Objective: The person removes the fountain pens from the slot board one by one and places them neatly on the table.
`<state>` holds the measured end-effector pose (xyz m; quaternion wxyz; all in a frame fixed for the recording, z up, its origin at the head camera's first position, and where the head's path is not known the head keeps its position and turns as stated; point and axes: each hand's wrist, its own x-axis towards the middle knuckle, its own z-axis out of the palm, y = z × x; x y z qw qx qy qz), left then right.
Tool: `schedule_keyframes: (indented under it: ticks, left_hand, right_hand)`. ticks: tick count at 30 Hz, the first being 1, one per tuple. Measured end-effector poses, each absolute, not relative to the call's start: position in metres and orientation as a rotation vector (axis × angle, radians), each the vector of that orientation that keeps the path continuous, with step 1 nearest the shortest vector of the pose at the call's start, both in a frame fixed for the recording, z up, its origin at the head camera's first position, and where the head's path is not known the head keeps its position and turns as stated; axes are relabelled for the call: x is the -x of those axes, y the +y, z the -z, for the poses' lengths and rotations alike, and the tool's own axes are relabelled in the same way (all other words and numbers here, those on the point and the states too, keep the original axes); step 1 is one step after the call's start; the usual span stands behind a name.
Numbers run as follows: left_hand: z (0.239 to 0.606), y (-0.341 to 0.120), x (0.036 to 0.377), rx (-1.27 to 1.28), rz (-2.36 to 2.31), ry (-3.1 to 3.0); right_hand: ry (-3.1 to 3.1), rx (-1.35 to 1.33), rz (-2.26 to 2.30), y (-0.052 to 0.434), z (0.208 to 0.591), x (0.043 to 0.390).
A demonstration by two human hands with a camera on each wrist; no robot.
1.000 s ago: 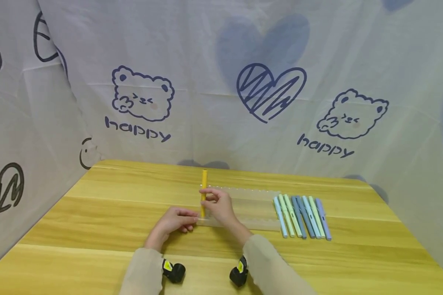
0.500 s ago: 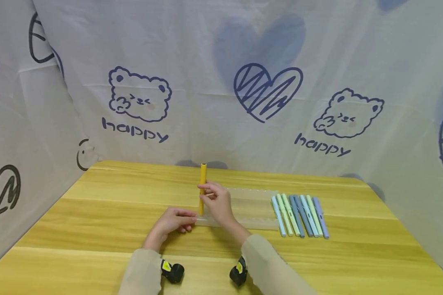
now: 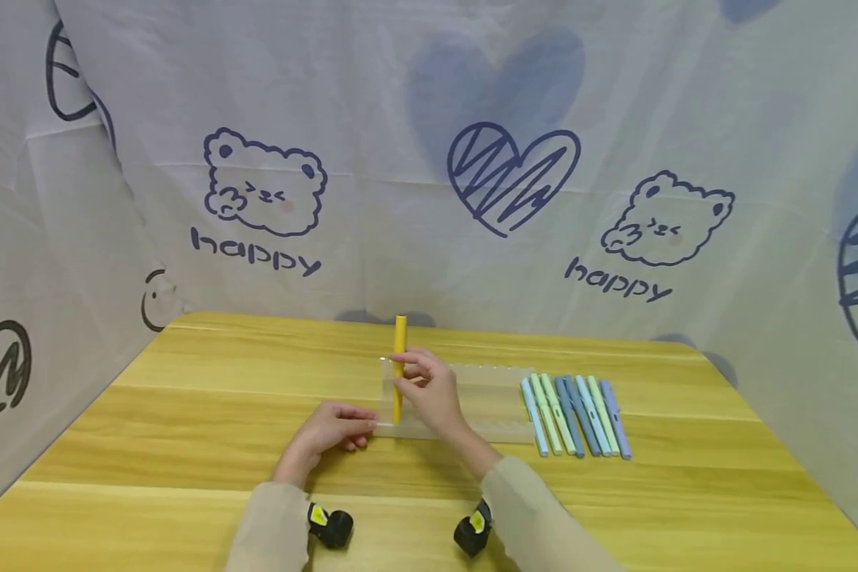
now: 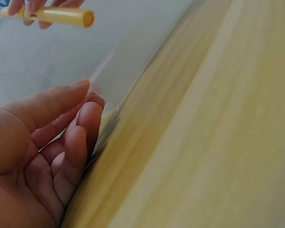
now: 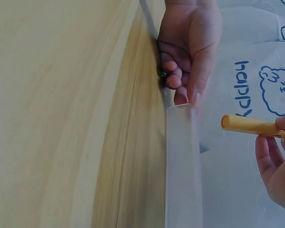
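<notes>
tabletop (image 3: 186, 413): wood grain, smooth, slight sheen
tray (image 3: 493, 397): clear frosted plastic, smooth
yellow pen (image 3: 399, 349): matt plastic
pastel pens (image 3: 575, 413): smooth plastic
backdrop (image 3: 429, 159): printed cloth, matt, creased

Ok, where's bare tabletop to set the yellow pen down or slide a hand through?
Free: the wide table stretch left of the left hand, and the strip right of the pastel pens. Crowded: the middle, where the right hand holds the yellow pen over the clear tray, the pens beside it.
</notes>
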<state>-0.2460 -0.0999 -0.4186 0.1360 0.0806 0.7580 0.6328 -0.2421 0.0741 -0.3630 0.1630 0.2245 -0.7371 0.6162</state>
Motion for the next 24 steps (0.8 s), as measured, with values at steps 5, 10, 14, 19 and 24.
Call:
schedule_keyframes:
  ticks: [5, 10, 14, 19, 24]
  left_hand:
    - [0.421, -0.103, 0.246, -0.307, -1.861, 2.173]
    - [0.421, -0.102, 0.247, -0.284, -1.856, 2.175]
    - [0.420, -0.100, 0.247, -0.223, -1.831, 2.189]
    - [0.420, -0.100, 0.246, -0.215, -1.832, 2.182]
    - [0.419, -0.099, 0.246, -0.213, -1.842, 2.174]
  right_hand:
    - [-2.119, -0.601, -1.796, 0.082, 0.371, 0.247]
    - [-2.091, -0.613, -1.862, 0.089, 0.369, 0.242]
    - [-2.082, -0.629, -1.891, 0.095, 0.369, 0.237]
    - [-2.114, -0.630, -1.885, 0.106, 0.368, 0.232]
    - [-2.114, -0.625, -1.891, 0.118, 0.369, 0.226]
